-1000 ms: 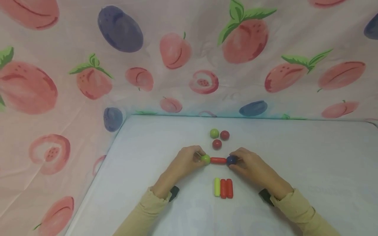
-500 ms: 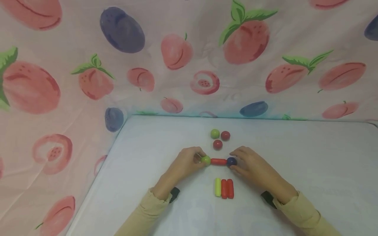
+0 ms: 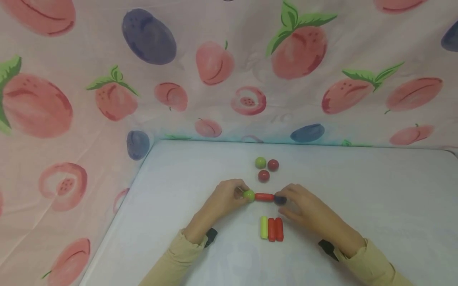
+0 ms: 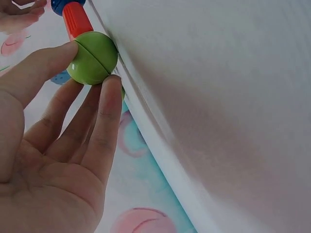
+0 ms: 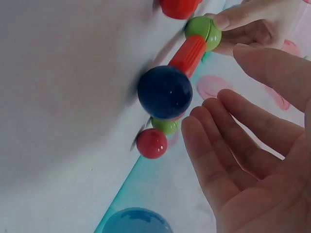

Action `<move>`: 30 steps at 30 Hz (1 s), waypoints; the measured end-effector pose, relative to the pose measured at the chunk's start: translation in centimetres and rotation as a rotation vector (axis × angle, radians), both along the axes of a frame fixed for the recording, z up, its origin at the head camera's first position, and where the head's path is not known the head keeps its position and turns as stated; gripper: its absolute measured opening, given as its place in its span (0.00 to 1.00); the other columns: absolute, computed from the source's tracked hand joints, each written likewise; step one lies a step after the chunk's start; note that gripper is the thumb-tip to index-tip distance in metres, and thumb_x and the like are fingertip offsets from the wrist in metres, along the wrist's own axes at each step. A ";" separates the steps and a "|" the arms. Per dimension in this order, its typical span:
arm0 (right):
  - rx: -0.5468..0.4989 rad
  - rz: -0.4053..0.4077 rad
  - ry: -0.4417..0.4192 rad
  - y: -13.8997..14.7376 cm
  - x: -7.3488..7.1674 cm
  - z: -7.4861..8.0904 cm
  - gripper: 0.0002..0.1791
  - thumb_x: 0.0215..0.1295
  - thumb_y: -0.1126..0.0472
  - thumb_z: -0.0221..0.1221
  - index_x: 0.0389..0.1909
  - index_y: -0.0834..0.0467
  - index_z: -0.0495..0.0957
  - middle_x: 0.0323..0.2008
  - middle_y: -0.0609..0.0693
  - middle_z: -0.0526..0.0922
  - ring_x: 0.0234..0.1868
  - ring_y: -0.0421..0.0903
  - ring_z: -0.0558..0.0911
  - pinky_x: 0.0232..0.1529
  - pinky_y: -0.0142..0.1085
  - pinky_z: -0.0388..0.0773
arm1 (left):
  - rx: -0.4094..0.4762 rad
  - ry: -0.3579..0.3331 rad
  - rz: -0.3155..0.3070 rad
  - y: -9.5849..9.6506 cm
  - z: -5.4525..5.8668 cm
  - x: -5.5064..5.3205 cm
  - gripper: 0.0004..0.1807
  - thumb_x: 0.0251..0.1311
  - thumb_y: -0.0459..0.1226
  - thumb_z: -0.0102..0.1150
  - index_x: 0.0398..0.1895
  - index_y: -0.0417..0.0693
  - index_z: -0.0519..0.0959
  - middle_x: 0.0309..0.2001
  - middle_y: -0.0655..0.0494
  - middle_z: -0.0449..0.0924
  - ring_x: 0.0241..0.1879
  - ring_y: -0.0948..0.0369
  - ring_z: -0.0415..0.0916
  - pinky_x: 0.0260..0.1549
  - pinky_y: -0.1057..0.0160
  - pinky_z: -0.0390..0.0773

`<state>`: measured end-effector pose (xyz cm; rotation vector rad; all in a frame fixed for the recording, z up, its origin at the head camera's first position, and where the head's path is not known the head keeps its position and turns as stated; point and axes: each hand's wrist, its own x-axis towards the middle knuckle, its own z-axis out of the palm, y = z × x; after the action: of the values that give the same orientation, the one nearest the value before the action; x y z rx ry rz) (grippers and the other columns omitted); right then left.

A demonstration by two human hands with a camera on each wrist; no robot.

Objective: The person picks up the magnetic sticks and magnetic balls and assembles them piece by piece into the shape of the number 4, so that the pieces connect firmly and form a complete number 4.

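A green ball (image 3: 249,195), a red rod (image 3: 264,197) and a dark blue ball (image 3: 280,199) lie joined in a row on the white table. My left hand (image 3: 226,195) pinches the green ball between thumb and fingers; the left wrist view shows the seam running round this ball (image 4: 93,58). At the other end, my right hand (image 3: 308,204) is spread beside the blue ball. The right wrist view shows a gap between its fingertips (image 5: 194,127) and the blue ball (image 5: 165,92), with nothing in its grasp.
Beyond the row sit a loose green ball (image 3: 260,162) and two red balls (image 3: 273,165). Nearer me lie a yellow-green rod (image 3: 264,227) and two red rods (image 3: 275,229), side by side. A fruit-patterned cloth (image 3: 214,99) hangs behind and left of the table.
My right hand has let go of the blue ball, its thumb and fingers parting and drawing slightly back. My left hand keeps its pinch on the green ball, and the row stays nearly in place.
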<state>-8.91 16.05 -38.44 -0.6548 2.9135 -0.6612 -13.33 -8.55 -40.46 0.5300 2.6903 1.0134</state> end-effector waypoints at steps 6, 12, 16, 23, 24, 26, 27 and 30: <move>-0.039 0.020 -0.084 -0.1 0.5 0.0 0.23 0.55 0.59 0.72 0.53 0.55 0.80 0.47 0.47 0.81 0.49 0.46 0.80 0.52 0.44 0.82 | -0.003 0.010 0.001 -0.1 0.0 0.0 0.13 0.59 0.42 0.69 0.46 0.52 0.84 0.40 0.60 0.85 0.40 0.64 0.80 0.43 0.66 0.81; -0.065 0.038 -0.160 -0.1 0.8 0.0 0.21 0.56 0.57 0.72 0.51 0.53 0.81 0.44 0.43 0.80 0.42 0.40 0.78 0.46 0.38 0.83 | 0.000 0.025 -0.002 0.0 -0.2 0.0 0.12 0.58 0.42 0.69 0.44 0.52 0.84 0.40 0.60 0.85 0.39 0.64 0.80 0.42 0.67 0.80; -0.057 0.055 -0.209 -0.2 1.0 -0.2 0.21 0.56 0.55 0.72 0.50 0.54 0.81 0.42 0.42 0.80 0.41 0.39 0.77 0.45 0.36 0.82 | 0.001 0.026 -0.001 0.0 -0.2 0.0 0.12 0.58 0.41 0.69 0.44 0.51 0.84 0.40 0.60 0.85 0.39 0.63 0.80 0.42 0.66 0.80; -0.047 0.088 -0.238 -0.3 1.2 -0.8 0.21 0.52 0.55 0.74 0.47 0.54 0.82 0.40 0.41 0.80 0.40 0.39 0.76 0.43 0.33 0.81 | 0.005 0.020 0.003 -0.1 -0.3 0.2 0.12 0.59 0.43 0.69 0.45 0.52 0.84 0.39 0.61 0.85 0.39 0.64 0.80 0.42 0.66 0.80; -0.045 0.091 -0.246 -0.3 1.2 -0.9 0.20 0.52 0.55 0.74 0.46 0.53 0.82 0.40 0.41 0.80 0.39 0.39 0.76 0.43 0.33 0.81 | 0.007 0.020 0.003 -0.1 -0.3 0.2 0.12 0.59 0.42 0.69 0.45 0.52 0.84 0.39 0.61 0.85 0.39 0.64 0.80 0.42 0.66 0.80; -0.042 0.093 -0.273 -0.4 1.3 -1.0 0.20 0.51 0.54 0.75 0.45 0.52 0.82 0.39 0.40 0.79 0.39 0.38 0.76 0.44 0.33 0.82 | 0.008 0.023 0.002 -0.2 -0.2 0.2 0.12 0.59 0.42 0.69 0.45 0.52 0.84 0.40 0.61 0.85 0.39 0.63 0.80 0.42 0.66 0.80; -0.041 0.094 -0.282 -0.4 1.3 -1.1 0.20 0.51 0.54 0.75 0.45 0.52 0.82 0.39 0.39 0.79 0.39 0.38 0.76 0.44 0.34 0.82 | 0.009 0.024 0.002 -0.2 -0.2 0.2 0.12 0.59 0.42 0.69 0.45 0.52 0.84 0.40 0.61 0.85 0.39 0.64 0.80 0.42 0.67 0.80; -0.045 0.103 -0.287 -0.4 1.3 -1.2 0.20 0.51 0.53 0.75 0.45 0.52 0.83 0.38 0.39 0.80 0.39 0.38 0.76 0.45 0.35 0.82 | 0.009 0.028 0.000 -0.2 -0.2 0.2 0.12 0.59 0.42 0.69 0.45 0.52 0.84 0.40 0.60 0.85 0.39 0.64 0.80 0.42 0.67 0.80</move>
<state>-7.57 15.63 -39.68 -0.6491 2.5921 -0.7420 -13.13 -8.75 -40.67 0.5491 2.7111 1.0265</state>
